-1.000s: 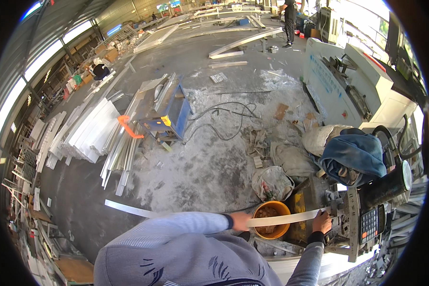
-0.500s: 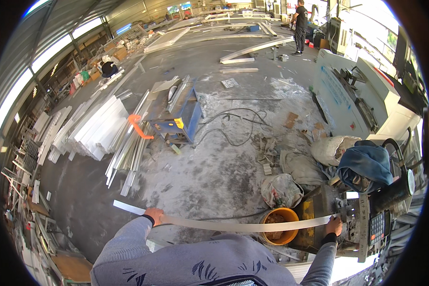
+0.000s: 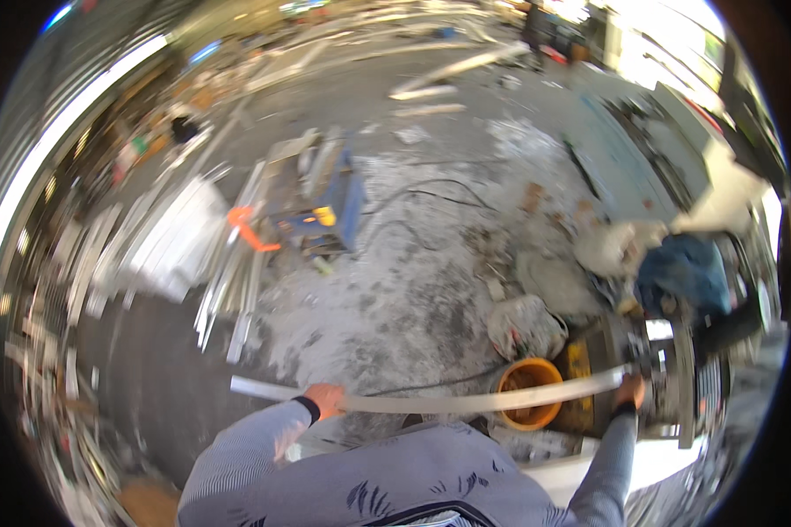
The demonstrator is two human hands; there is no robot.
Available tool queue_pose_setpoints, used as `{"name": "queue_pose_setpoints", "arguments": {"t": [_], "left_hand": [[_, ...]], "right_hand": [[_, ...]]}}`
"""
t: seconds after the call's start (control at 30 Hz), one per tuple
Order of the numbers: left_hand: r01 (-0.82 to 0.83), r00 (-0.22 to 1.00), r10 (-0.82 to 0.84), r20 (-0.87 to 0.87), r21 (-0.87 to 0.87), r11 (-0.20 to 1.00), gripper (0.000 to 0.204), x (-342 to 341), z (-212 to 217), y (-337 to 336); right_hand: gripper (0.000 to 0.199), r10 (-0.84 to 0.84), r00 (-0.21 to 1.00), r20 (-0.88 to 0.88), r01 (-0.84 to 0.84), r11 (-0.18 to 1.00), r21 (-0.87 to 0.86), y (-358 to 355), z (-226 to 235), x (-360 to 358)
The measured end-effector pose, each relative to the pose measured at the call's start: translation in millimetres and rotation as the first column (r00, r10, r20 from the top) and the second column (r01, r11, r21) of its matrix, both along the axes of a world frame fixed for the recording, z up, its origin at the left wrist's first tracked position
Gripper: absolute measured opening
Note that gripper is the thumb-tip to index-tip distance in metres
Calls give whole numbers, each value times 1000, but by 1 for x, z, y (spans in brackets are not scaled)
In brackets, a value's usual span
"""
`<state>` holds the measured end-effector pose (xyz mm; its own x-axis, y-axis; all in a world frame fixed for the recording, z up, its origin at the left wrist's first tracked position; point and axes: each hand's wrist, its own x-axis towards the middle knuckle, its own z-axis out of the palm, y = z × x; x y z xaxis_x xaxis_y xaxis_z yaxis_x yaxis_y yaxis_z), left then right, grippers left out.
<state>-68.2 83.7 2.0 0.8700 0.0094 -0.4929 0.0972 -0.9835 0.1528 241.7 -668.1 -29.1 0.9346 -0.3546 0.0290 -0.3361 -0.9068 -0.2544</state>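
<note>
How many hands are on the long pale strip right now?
2: the left hand grips the long pale strip toward its left end, and the right hand, somewhat blurred, is at its right end.

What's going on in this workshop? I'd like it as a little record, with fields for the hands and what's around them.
Left hand: gripping a long pale strip toward its left end
Right hand: at the strip's right end
Bucket: orange bucket, seen behind the strip
Cloth: blue cloth, beyond the right hand
Floor, left: white lengths in a pile
Picture: blurred
</note>
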Motion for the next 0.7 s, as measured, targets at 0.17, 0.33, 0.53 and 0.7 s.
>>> {"name": "queue_pose_setpoints", "arguments": {"t": [0.17, 0.33, 0.53, 0.7], "left_hand": [[120, 991, -118, 60, -36, 992, 45, 12, 8, -13], [181, 976, -177, 123, -21, 983, 39, 28, -29, -30], [205, 978, -204, 36, -14, 979, 28, 73, -113, -50], [197, 976, -205, -75, -102, 975, 32, 118, -141, -106]], "right_hand": [[34, -176, 978, -112, 183, 982, 48, 20, 17, -4], [42, -219, 975, -44, 219, 976, -5, 47, 39, -10], [35, -260, 965, -23, 260, 966, -2, 53, 40, -12], [36, -250, 968, -5, 250, 968, 18, 53, 36, -12]]}}
